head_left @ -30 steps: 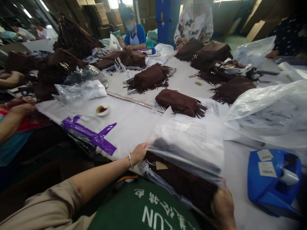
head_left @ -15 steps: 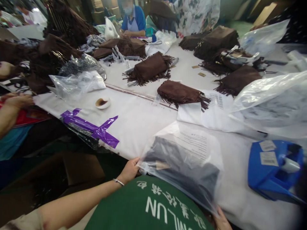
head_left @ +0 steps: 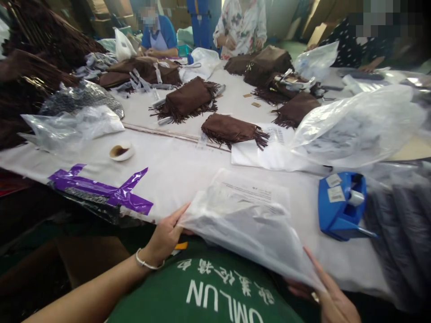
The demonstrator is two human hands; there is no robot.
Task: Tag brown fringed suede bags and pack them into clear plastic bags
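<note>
we log: left-hand fingers [head_left: 178, 215] clenched on clear plastic bag [head_left: 245, 229] edge | right-hand fingers [head_left: 319, 273] gripping its corner | bag held over front of bench [head_left: 188, 157], beside blue tape dispenser [head_left: 340, 206]

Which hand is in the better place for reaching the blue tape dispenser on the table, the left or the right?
The right hand seems better placed: it is on the same side as the blue tape dispenser and nearer to it. The left hand is farther away, beyond the clear plastic bag.
</note>
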